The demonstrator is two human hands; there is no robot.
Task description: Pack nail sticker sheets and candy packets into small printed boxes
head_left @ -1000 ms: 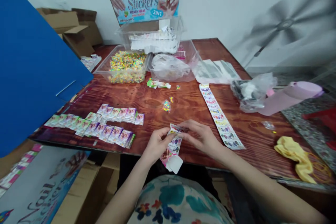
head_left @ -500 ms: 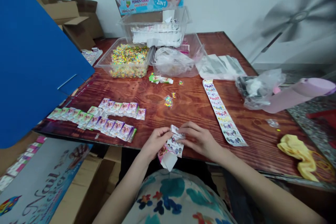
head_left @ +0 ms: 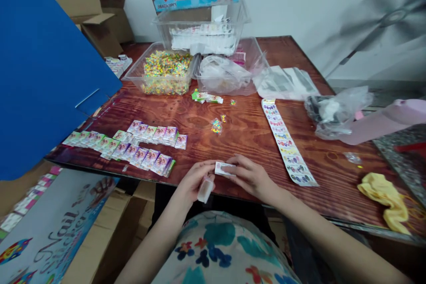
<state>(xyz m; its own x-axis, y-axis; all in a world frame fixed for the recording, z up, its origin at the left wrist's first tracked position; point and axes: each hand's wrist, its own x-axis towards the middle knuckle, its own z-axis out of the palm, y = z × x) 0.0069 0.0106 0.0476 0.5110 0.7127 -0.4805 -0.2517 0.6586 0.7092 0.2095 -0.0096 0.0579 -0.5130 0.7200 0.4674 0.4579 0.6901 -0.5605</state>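
Observation:
At the table's front edge, my left hand (head_left: pixel 190 183) is closed round a small paper box (head_left: pixel 205 190) whose open white end faces me. My right hand (head_left: pixel 251 176) pinches a folded sticker sheet (head_left: pixel 223 168), and my left thumb and finger reach its near end. The sheet lies just above the box, outside it. To the right, a long strip of nail stickers (head_left: pixel 285 144) is spread on the wood. Left of my hands stand overlapping rows of small filled-looking boxes (head_left: pixel 151 158). Small packets of coloured candy (head_left: pixel 216 127) lie beyond my hands.
A clear tub of candy packets (head_left: pixel 166 73), a tub with a plastic bag (head_left: pixel 221 73) and a stacked tub of sticker sheets (head_left: pixel 203 37) stand at the back. A blue panel (head_left: pixel 49 75) blocks the left. A pink bottle (head_left: pixel 382 122) and yellow cloth (head_left: pixel 382 199) lie right.
The sticker sheet, partly unfolded before, is now folded into a small flat piece. The box has tilted so its open end shows. The view has shifted slightly.

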